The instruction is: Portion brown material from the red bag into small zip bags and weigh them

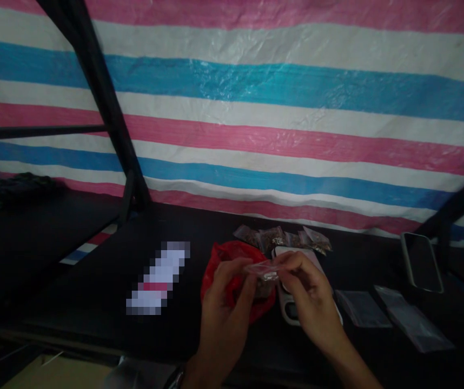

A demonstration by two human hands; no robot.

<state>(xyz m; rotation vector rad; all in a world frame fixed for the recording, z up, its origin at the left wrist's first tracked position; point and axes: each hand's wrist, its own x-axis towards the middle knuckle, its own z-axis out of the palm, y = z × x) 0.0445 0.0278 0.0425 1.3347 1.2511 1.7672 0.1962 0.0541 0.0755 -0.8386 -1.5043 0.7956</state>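
Between my two hands is a small clear zip bag (265, 275) with some dark contents low in it. My left hand (227, 302) pinches its upper left edge, thumb against fingers. The upper right corner is pinched by my right hand (307, 294). Directly behind and below the bag, a red plastic bag (221, 259) stands with its mouth open; its contents are mostly hidden. A small white scale (291, 316) lies partly under my right hand, its dark display facing me. Several filled zip bags (271, 237) lie in a row behind the scale.
Flat clear bags (362, 309) and another stack of clear bags (412, 319) lie to the right on the black table (106, 286). A phone (422, 262) rests farther right. A blurred-out paper (161, 278) lies left. Black frame posts (112, 116) stand before a striped sheet (256, 81).
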